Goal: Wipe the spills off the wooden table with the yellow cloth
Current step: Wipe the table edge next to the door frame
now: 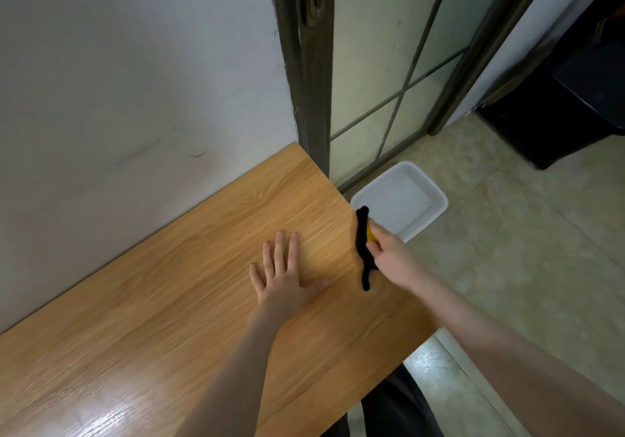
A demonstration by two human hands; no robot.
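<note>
From my remote seat the wooden surface [189,301] looked clean and nearly finished, my left hand [284,277] flat with fingers spread, my right hand [392,257] pinching the yellow cloth [364,247] (dark side showing) at the right edge above a white tray [436,200].

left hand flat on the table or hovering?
Touching. The head view shows the left hand spread palm-down on the wooden table, fingers flat against the surface with no gap or shadow beneath them.
</note>
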